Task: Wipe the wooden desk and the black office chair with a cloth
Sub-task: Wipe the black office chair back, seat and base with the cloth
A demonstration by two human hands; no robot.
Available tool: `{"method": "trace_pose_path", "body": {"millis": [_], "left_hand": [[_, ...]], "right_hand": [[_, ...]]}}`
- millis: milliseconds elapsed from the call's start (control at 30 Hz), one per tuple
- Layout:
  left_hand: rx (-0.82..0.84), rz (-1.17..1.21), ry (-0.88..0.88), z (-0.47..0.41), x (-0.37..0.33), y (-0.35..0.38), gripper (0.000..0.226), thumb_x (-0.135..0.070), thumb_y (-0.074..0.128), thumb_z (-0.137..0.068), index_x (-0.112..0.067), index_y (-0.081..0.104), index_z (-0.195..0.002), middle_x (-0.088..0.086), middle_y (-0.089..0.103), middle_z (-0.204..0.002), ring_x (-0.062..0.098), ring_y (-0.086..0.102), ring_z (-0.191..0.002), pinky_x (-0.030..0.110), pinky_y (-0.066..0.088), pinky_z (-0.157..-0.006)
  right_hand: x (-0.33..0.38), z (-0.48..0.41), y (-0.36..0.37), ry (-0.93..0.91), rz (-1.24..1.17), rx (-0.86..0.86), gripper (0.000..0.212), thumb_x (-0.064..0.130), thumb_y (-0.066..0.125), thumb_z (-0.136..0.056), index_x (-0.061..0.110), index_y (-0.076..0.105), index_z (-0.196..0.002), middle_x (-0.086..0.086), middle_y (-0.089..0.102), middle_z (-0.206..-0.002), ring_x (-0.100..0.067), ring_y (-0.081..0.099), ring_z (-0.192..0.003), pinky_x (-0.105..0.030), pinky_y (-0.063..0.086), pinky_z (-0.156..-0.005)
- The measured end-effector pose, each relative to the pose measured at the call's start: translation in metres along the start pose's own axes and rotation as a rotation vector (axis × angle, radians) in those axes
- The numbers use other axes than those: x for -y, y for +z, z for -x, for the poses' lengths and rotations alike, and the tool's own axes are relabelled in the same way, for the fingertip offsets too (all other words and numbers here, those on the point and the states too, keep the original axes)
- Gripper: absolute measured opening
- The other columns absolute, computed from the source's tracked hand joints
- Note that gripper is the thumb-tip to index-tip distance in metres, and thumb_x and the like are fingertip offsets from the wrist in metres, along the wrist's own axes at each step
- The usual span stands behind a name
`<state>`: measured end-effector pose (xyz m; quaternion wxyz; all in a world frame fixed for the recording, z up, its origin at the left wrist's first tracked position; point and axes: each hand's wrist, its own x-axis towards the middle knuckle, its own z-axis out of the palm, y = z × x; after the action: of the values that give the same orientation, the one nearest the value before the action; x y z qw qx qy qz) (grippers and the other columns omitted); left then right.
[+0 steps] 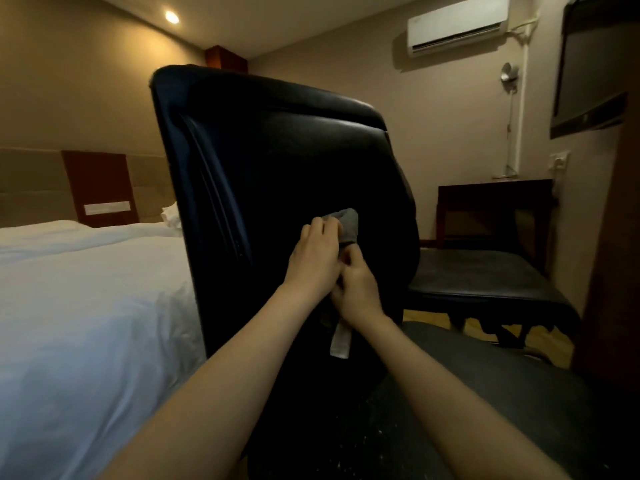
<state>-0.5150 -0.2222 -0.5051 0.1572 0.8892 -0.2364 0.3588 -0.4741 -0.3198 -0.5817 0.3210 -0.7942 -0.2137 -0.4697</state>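
Observation:
The black office chair [277,150] stands right in front of me, its tall leather backrest filling the middle of the view. Both hands meet against the backrest's lower middle. My left hand [317,258] grips the upper bunch of a grey cloth [349,223], which sticks out past its fingers. My right hand [356,289] holds the same cloth just below, and a strip of the cloth hangs down under it. The chair's dark seat [485,393] lies at the lower right.
A bed with white sheets [86,306] runs along the left, close to the chair. A second dark chair [485,275] stands at the right before a dark wooden desk [495,199]. A wall television [595,71] and an air conditioner [457,24] hang above.

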Motion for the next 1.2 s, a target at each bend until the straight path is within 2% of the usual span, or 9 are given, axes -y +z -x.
{"method": "trace_pose_path", "body": {"millis": [100, 200, 333, 467, 633, 767, 867, 1000, 1200], "left_hand": [[-0.013, -0.139, 0.083, -0.014, 0.003, 0.017, 0.034, -0.007, 0.043, -0.091, -0.011, 0.04, -0.125, 0.008, 0.043, -0.123, 0.024, 0.042, -0.112, 0.027, 0.038, -0.085], [-0.02, -0.247, 0.146, -0.026, 0.002, 0.025, 0.039, -0.014, 0.044, -0.091, -0.014, 0.035, -0.129, 0.007, 0.041, -0.126, 0.025, 0.04, -0.116, 0.031, 0.038, -0.089], [-0.027, -0.305, 0.082, -0.036, 0.013, 0.026, 0.039, -0.022, 0.044, -0.089, -0.014, 0.034, -0.125, 0.008, 0.039, -0.123, 0.027, 0.04, -0.114, 0.034, 0.04, -0.086], [-0.001, -0.372, 0.056, -0.04, 0.021, 0.029, 0.04, -0.019, 0.047, -0.086, -0.012, 0.036, -0.124, 0.011, 0.039, -0.123, 0.028, 0.04, -0.111, 0.031, 0.039, -0.086], [0.021, -0.498, 0.134, -0.042, 0.021, 0.035, 0.041, -0.029, 0.045, -0.091, -0.016, 0.037, -0.129, 0.013, 0.035, -0.129, 0.031, 0.037, -0.114, 0.036, 0.036, -0.089], [0.043, -0.497, 0.156, -0.041, 0.022, 0.04, 0.041, -0.03, 0.042, -0.092, -0.016, 0.037, -0.131, 0.013, 0.035, -0.127, 0.03, 0.037, -0.111, 0.035, 0.035, -0.086], [0.036, -0.491, 0.149, -0.043, 0.023, 0.039, 0.041, -0.03, 0.043, -0.091, -0.015, 0.038, -0.129, 0.014, 0.035, -0.127, 0.031, 0.037, -0.111, 0.035, 0.035, -0.085], [0.095, -0.468, 0.162, -0.04, 0.025, 0.034, 0.043, -0.03, 0.046, -0.091, -0.013, 0.039, -0.129, 0.015, 0.034, -0.128, 0.031, 0.037, -0.112, 0.035, 0.036, -0.087], [0.138, -0.396, 0.172, -0.04, 0.026, 0.026, 0.047, -0.026, 0.05, -0.089, -0.01, 0.04, -0.133, 0.015, 0.035, -0.129, 0.031, 0.036, -0.115, 0.035, 0.036, -0.093]], "right_hand": [[-0.028, 0.01, 0.019, -0.01, 0.003, -0.095, 0.032, 0.015, 0.057, -0.084, 0.011, 0.056, -0.116, -0.009, 0.048, -0.115, -0.026, 0.055, -0.095, -0.03, 0.049, -0.075], [-0.052, 0.004, 0.023, -0.026, -0.004, -0.212, 0.031, 0.02, 0.054, -0.084, 0.016, 0.057, -0.115, -0.001, 0.042, -0.107, -0.017, 0.051, -0.082, -0.019, 0.04, -0.064], [-0.074, -0.004, 0.025, -0.033, -0.017, -0.317, 0.037, 0.016, 0.054, -0.084, 0.01, 0.062, -0.119, -0.001, 0.04, -0.1, -0.007, 0.039, -0.075, -0.012, 0.032, -0.064], [-0.11, -0.018, 0.011, 0.19, -0.034, -0.417, 0.04, 0.003, 0.054, -0.087, 0.004, 0.058, -0.126, -0.005, 0.039, -0.096, -0.005, 0.037, -0.076, -0.011, 0.03, -0.067], [-0.128, -0.025, 0.007, 0.31, 0.029, -0.375, 0.043, 0.002, 0.053, -0.091, 0.01, 0.051, -0.133, -0.002, 0.034, -0.1, -0.02, 0.044, -0.084, -0.019, 0.034, -0.072], [-0.141, -0.023, -0.018, 0.648, -0.03, -0.342, 0.046, 0.006, 0.044, -0.096, 0.015, 0.041, -0.141, -0.008, 0.034, -0.119, -0.033, 0.048, -0.099, -0.032, 0.039, -0.087], [-0.153, -0.028, -0.04, 0.923, 0.082, -0.143, 0.043, 0.005, 0.039, -0.098, 0.011, 0.039, -0.141, -0.015, 0.02, -0.148, -0.038, 0.043, -0.119, -0.04, 0.039, -0.098], [-0.161, 0.001, -0.059, 1.273, 0.057, -0.033, 0.035, 0.008, 0.044, -0.097, -0.004, 0.045, -0.13, -0.019, 0.035, -0.139, -0.038, 0.045, -0.118, -0.041, 0.04, -0.094], [-0.139, -0.003, -0.043, 1.002, -0.197, -0.261, 0.044, 0.007, 0.037, -0.1, 0.005, 0.034, -0.144, -0.014, 0.02, -0.149, -0.033, 0.042, -0.126, -0.031, 0.034, -0.102]]}}
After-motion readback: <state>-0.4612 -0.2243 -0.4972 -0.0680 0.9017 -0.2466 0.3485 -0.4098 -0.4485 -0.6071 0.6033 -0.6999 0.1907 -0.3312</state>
